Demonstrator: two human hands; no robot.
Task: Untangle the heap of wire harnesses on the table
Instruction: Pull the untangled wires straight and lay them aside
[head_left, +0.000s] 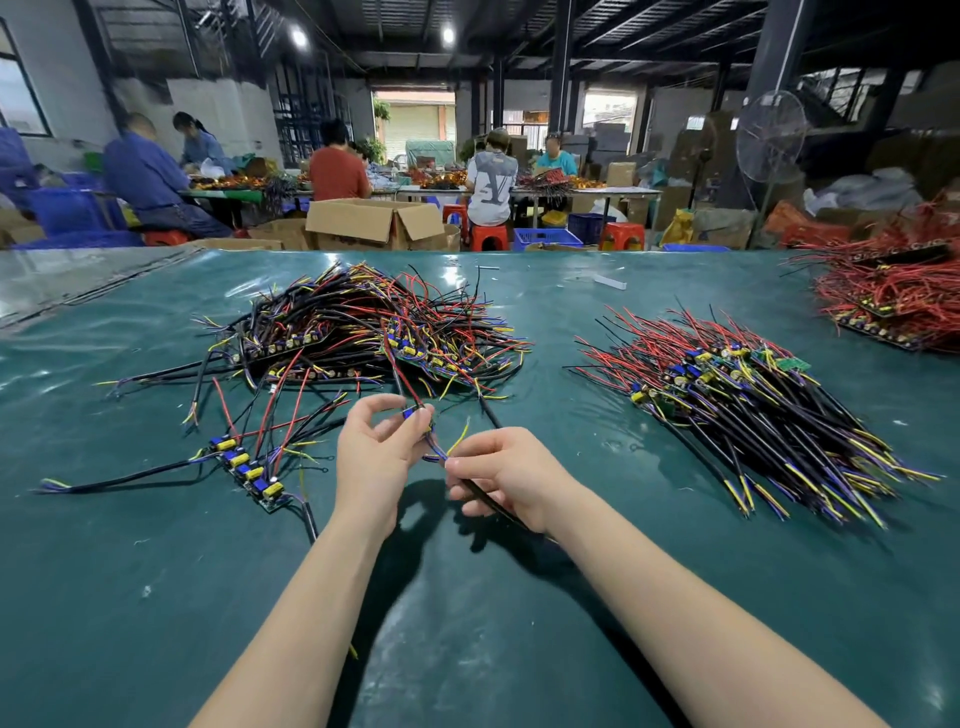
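A tangled heap of wire harnesses (363, 327) with black, red, yellow and blue wires and small circuit boards lies on the green table (156, 597), left of centre. My left hand (376, 452) pinches one harness (421, 415) at its small blue board, just in front of the heap. My right hand (511, 475) grips the same harness's black cable and pinches its blue and yellow leads. Red and black wires of this harness run back toward the heap.
A sorted pile of harnesses (743, 395) lies fanned out at the right. A short row of boards with wires (249, 467) lies at the left. A red-wire heap (893, 291) sits at the far right. Several people work at tables behind, beside cardboard boxes (374, 223).
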